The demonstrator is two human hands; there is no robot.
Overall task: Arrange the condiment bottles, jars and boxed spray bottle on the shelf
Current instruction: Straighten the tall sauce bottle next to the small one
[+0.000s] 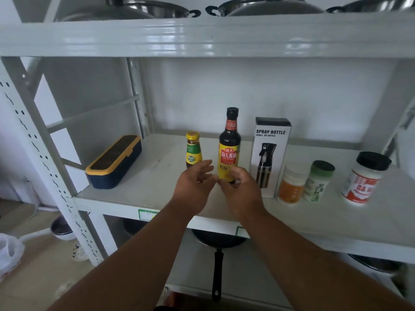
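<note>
Mid shelf (pixel 139 198) has the condiments roughly in a row, tall stuff left-centre, short jars to the right, so prob sorting by height or just squaring them up w/ labels facing out. Small yellow-cap bottle (pixel 193 149) stands upright, just left of the tall soy sauce bottle (pixel 229 144); spray bottle box (pixel 269 153) upright right beside that. Then orange jar (pixel 291 184) and green-lid jar (pixel 318 180) close together, nearly touching; red-label jar w/ black lid (pixel 365 178) sits apart, further right, looks tilted but could be lens warp. Blue/yellow lidded box (pixel 114 162) off at the left end, well apart, not part of the job afaict. Both hands are at the base of the soy bottle: left hand (pixel 194 187) relaxed, fingers loosely spread, holding nothing, near the small bottle but no clear contact. Right hand (pixel 238 189) has fingers curled in front of the soy bottle's lower label; can't tell if it's actually gripping or just hovering. Guess: nudging soy bottle into line. Pans on shelves above and below.
</note>
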